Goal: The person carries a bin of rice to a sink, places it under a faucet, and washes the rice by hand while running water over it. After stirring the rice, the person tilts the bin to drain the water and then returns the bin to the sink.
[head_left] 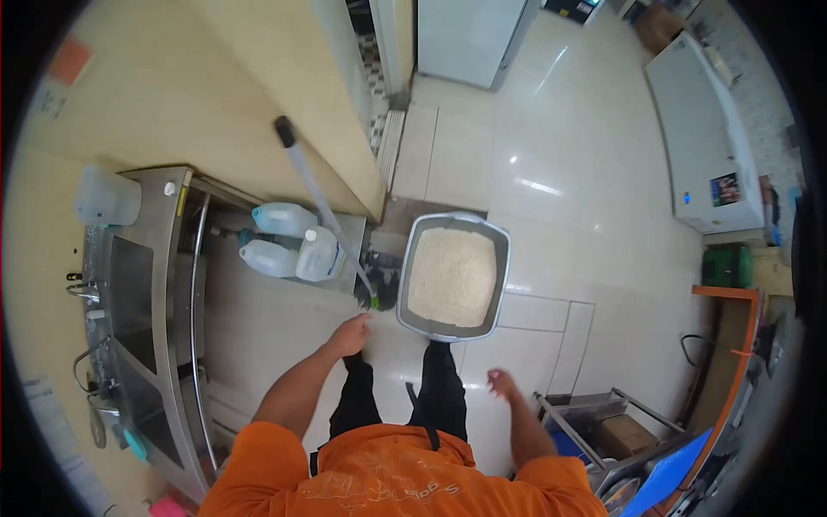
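Note:
A grey square tub (pixel 504 297) filled with a pale, grainy material (pixel 452 276) stands on the floor just in front of my feet. My left hand (pixel 351 334) hangs to the left of the tub's near corner, its fingers bent; whether they hold anything is too small to make out. On the other side, my right hand (pixel 499 383) is in the air below and right of the tub, apart from it, with its fingers partly curled. A mop (pixel 323 202) with a grey handle leans near the wall, its dark head on the floor left of the tub.
Several plastic jugs (pixel 286 221) stand left of the mop. A steel sink unit (pixel 168 302) runs along the left wall. A metal rack (pixel 603 431) with a cardboard box is at lower right. A white freezer (pixel 702 129) and a refrigerator (pixel 469 39) stand farther off.

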